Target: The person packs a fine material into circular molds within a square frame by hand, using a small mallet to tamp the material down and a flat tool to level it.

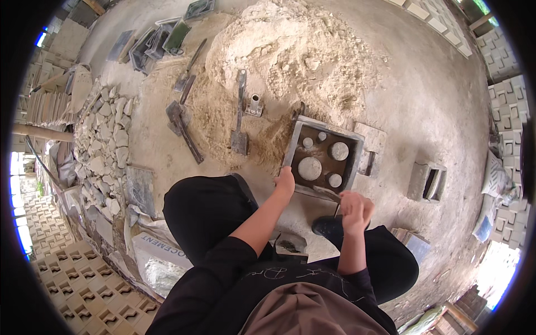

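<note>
In front of me on the floor sits a square grey mold. Brown, wet-looking filling lies in it around several pale round discs, the largest disc being near its left front. My left hand grips the mold's near left corner, its fingertips partly hidden. Just past the near right edge, my right hand is closed round the handle of a small trowel. The trowel's blade points left along the near rim. Most of the handle is covered by my fingers.
A big heap of pale sand rises behind the mold. Leftward lie a shovel-like tool, a hammer-like tool and broken stones. A hollow block stands to the right, with a cement bag beside my left leg.
</note>
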`<state>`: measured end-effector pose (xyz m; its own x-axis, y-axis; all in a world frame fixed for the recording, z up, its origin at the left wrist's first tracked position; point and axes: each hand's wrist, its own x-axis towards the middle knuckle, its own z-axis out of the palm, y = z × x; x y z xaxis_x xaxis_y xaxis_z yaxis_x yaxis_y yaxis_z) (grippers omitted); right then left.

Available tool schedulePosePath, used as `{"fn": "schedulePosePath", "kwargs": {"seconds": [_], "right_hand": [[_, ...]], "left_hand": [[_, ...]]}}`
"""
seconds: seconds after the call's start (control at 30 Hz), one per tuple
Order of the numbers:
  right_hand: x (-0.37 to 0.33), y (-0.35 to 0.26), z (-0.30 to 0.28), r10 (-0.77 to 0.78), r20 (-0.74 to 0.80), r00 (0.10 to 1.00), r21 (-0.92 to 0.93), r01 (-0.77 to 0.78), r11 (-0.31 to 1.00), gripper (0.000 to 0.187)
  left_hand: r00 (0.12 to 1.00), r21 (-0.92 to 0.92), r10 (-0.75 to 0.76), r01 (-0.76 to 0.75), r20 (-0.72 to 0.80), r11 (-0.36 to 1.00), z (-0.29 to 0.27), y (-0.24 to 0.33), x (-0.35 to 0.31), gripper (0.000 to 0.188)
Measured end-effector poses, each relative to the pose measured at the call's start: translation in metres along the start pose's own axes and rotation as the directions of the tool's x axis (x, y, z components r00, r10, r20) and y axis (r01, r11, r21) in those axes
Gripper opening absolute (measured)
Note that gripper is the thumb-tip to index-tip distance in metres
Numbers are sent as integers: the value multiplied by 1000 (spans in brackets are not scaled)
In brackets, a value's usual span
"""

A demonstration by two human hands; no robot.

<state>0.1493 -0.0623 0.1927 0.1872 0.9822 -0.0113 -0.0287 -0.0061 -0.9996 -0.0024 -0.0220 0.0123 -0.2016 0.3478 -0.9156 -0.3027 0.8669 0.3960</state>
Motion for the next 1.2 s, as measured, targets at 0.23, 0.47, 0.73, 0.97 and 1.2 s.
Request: {"fn": "schedulePosePath", "kwargs": {"seconds": [0.23, 0.47, 0.73, 0.97, 1.2], "right_hand": [[2, 35, -14, -152, 15, 988, -195, 152, 969, 34], [1, 14, -7, -123, -82, 989, -92, 116, 989, 37], [-8, 2, 12, -125, 2, 992, 90, 124, 988, 35], [-16, 39, 30, -97, 214, 972, -177, 136, 975, 34], [-19, 54, 49, -298, 236, 925, -232, 351, 907, 34]], "left_hand": [[997, 115, 54, -61, 56, 992, 12, 9, -20, 65], [995, 175, 99, -101, 25, 979, 5, 11, -26, 57], [972, 365, 232, -226, 28, 903, 5, 14, -21, 39], [988, 195, 141, -126, -64, 973, 8, 17, -21, 53], [995, 133, 103, -102, 2, 986, 10, 16, -29, 58]]}}
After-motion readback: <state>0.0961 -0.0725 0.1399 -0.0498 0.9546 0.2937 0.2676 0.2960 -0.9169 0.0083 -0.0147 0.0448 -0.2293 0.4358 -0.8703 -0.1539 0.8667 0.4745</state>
